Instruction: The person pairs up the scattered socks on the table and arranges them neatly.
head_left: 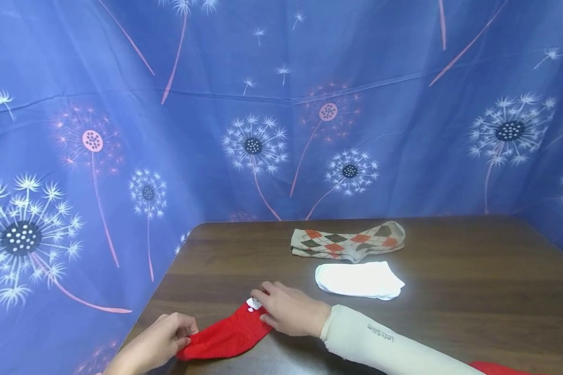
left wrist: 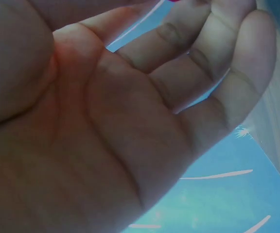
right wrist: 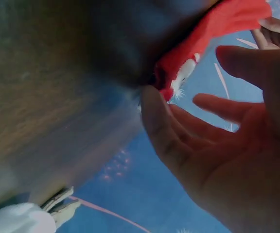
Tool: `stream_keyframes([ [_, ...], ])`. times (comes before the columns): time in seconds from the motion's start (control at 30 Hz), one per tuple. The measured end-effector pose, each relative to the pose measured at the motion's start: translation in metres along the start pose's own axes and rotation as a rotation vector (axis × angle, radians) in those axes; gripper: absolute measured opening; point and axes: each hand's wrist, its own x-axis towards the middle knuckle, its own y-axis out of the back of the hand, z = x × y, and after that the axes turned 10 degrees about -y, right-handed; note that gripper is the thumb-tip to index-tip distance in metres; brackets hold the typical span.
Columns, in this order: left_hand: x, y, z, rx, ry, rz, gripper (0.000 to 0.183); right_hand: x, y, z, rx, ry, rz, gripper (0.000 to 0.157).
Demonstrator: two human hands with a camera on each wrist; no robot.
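Observation:
A red sock [head_left: 232, 333] with a white patch near one end lies stretched between both hands on the wooden table. My left hand [head_left: 161, 338] pinches its lower left end between thumb and fingers. In the left wrist view the palm [left wrist: 125, 111] fills most of the picture, with only a sliver of red at the top. At the sock's other end, beside the white patch, is my right hand [head_left: 291, 310]. In the right wrist view its fingertips [right wrist: 154, 102] touch the sock's edge, while the thumb stands apart from them.
Beyond the right hand lies a white sock [head_left: 358, 280]. Behind that is a pair of argyle socks [head_left: 347, 242], near the table's [head_left: 474, 260] back edge. Another red item [head_left: 492, 369] shows partly at the bottom right. Blue dandelion-print cloth [head_left: 272, 104] hangs around the table.

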Motion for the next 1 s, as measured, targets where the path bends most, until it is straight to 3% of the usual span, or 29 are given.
stream_keyframes([
  [0.2, 0.001, -0.002, 0.000, -0.013, 0.008, -0.013, 0.030, 0.006, -0.007, -0.001, -0.071, 0.032, 0.026, 0.043],
  [0.43, 0.004, -0.004, 0.000, -0.062, 0.019, -0.037, 0.030, 0.009, -0.008, -0.001, -0.076, -0.035, -0.002, 0.018],
  [0.57, 0.005, -0.006, -0.002, -0.066, 0.034, -0.047, 0.029, 0.008, -0.007, 0.002, -0.090, -0.054, 0.003, 0.019],
  [0.7, 0.004, -0.008, -0.006, -0.039, 0.032, -0.031, 0.026, 0.005, -0.007, 0.007, -0.101, -0.002, 0.041, 0.021],
  [0.87, 0.003, -0.009, -0.007, -0.026, 0.029, -0.014, 0.023, 0.003, 0.000, 0.017, 0.102, 0.075, 0.057, 0.017],
  [1.0, 0.006, -0.009, -0.006, -0.063, 0.012, -0.017, 0.020, 0.000, 0.010, 0.026, 0.248, 0.058, 0.029, 0.019],
])
